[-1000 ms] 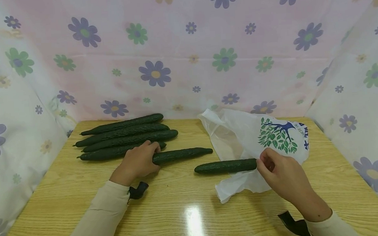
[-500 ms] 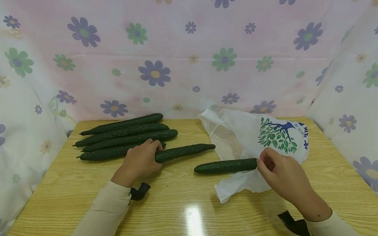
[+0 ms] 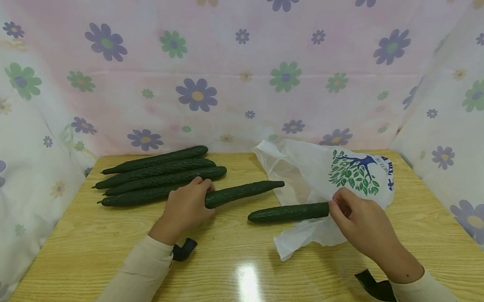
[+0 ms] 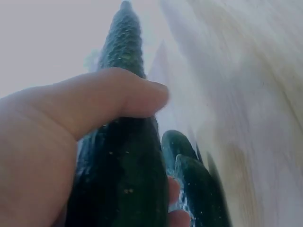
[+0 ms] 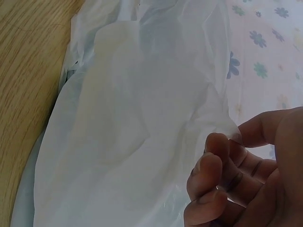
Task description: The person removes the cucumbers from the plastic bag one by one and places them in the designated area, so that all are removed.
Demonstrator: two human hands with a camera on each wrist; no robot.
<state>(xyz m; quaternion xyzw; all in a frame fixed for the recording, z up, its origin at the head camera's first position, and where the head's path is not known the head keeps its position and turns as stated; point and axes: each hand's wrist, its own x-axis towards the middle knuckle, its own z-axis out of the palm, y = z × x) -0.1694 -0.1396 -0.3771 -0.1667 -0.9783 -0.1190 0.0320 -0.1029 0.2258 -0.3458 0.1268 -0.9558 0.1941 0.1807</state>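
The head view looks forward and down; close up, the left wrist shares its cucumbers (image 4: pixel 120 165), the right its bag (image 5: pixel 118 123).

Here's the left hand (image 3: pixel 189 204), gripping, thumb (image 4: pixel 118 92) laid across the top, fingertips (image 4: pixel 175 189) showing on the side opposite it, sleeved left forearm (image 3: pixel 129 280) slanting back behind! And the right hand (image 3: pixel 365 222): thumb and index pinched together, remaining fingers (image 5: pixel 204 176) curled loosely beneath, right wrist (image 3: pixel 404 265) angled behind.

Bumpy cucumbers (image 3: pixel 244 193), crinkled plastic bag (image 3: pixel 308 168), smooth wooden table (image 3: pixel 213 275) (glossy where lit), matt cloth backdrop (image 3: pixel 230 87)
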